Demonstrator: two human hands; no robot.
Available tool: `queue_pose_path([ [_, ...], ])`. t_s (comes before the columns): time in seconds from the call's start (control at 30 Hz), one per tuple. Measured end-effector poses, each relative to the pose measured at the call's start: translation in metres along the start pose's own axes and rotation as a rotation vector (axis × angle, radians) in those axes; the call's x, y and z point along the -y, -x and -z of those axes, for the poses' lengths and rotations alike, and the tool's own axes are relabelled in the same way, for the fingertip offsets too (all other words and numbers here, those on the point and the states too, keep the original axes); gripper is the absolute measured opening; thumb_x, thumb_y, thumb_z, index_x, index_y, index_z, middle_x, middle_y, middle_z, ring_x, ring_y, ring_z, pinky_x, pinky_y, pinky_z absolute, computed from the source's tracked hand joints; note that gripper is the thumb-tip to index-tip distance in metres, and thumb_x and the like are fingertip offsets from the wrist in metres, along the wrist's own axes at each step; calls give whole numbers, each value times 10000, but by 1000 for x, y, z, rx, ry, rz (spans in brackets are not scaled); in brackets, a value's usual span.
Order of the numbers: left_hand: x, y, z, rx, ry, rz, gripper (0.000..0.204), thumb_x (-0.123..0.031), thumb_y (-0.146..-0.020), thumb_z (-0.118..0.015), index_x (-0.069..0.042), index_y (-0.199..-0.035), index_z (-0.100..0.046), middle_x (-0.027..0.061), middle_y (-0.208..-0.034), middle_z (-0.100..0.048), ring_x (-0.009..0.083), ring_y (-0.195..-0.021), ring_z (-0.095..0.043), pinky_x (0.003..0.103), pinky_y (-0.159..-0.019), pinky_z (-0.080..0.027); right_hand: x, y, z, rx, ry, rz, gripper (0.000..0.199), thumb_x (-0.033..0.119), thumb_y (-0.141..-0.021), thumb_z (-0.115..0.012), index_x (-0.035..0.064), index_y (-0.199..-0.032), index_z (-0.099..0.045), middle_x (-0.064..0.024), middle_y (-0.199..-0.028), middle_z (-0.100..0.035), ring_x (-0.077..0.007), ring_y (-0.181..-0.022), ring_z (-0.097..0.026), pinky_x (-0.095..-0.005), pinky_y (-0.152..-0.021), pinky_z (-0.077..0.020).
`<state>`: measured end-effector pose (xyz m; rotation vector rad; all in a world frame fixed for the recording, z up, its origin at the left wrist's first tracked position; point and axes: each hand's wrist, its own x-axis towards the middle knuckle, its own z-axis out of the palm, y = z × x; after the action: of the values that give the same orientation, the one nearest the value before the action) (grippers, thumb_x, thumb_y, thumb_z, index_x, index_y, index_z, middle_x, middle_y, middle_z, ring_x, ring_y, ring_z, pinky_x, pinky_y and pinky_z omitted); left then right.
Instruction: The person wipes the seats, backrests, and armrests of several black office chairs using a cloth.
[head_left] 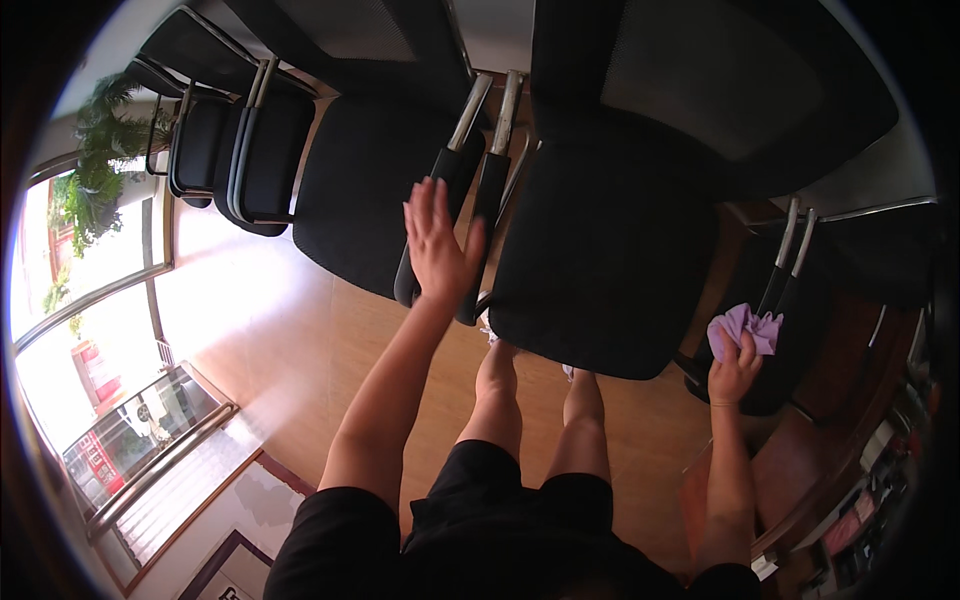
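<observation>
In front of me stands a black office chair [610, 250] with a mesh back and metal-framed armrests. My left hand [438, 245] is over the black-padded armrest [428, 225] of the neighbouring chair on the left, its fingers stretched and the thumb apart; whether it touches the pad I cannot tell. On the right, my right hand [734, 370] grips a crumpled light purple cloth [744, 330]. The cloth is beside the right-hand armrest [783, 262], close to the pad's near end.
More black chairs [265, 160] line up toward the far left. A green plant [100, 170] stands by the bright glass door [80, 290]. Dark wooden furniture [800, 470] is at the lower right, with assorted items beyond it. My legs stand on the tan floor [370, 340].
</observation>
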<state>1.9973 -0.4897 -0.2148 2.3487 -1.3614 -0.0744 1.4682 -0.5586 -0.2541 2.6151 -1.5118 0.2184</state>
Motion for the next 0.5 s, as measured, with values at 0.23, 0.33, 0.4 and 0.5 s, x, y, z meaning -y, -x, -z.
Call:
queue_pose_path([
  [0.23,-2,37,-22,207,-170,-202,727,15,-858,-528,23,-1557,-326,211,-1658,-234,354,-1537,-244,473,-1243,-241,9,-2,-3,-41,-54,-33,340,156,-905,-652,275,-1216,-722,-51,-1322,-583,-350,-1162,-543,-455,-991,-434],
  [0.33,-6,40,-23,227,-108,-181,760,97,-810,-475,47,-1552,-317,209,-1662,-220,356,-1539,-232,430,-1247,-248,10,-1,1,-50,-72,-34,347,150,-895,-655,272,-1213,-723,-48,-1320,-583,-356,-1158,-543,-461,-993,-432],
  [0.4,-7,39,-21,230,-121,-204,788,120,-777,-479,60,-1546,-318,222,-1660,-214,359,-1538,-236,404,-1234,-276,13,2,0,-67,-44,-35,361,142,-878,-665,274,-1209,-726,-45,-1327,-580,-357,-1136,-545,-464,-989,-434],
  [0.5,-9,36,-21,246,-57,-203,789,124,-768,-490,73,-1538,-321,233,-1659,-206,366,-1534,-241,399,-1223,-298,11,6,-3,-41,-62,-88,377,138,-865,-677,276,-1212,-727,-42,-1334,-571,-358,-1129,-536,-466,-1001,-430],
])
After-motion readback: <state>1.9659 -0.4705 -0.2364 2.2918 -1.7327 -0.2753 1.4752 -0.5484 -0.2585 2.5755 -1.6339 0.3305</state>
